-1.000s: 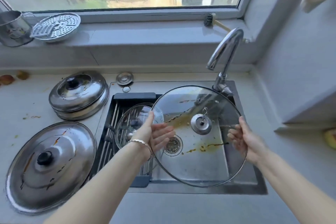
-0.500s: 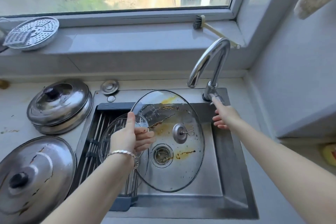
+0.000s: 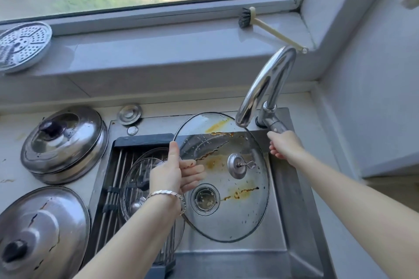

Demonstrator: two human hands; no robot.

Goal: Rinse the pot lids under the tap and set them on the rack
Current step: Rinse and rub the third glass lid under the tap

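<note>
A perforated steamer plate (image 3: 21, 46) lies on the windowsill (image 3: 158, 56) at ten o'clock. A dark-bristled brush (image 3: 274, 32) with a cream handle lies there at one o'clock. A round sink plug (image 3: 129, 113) rests on the counter (image 3: 13, 142) toward nine o'clock.

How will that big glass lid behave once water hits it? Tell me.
The glass lid is likely rigid but breakable. Greasy streaks plus water could make it slippery. Held at the rim by the left hand alone, it may swing or tip.
</note>
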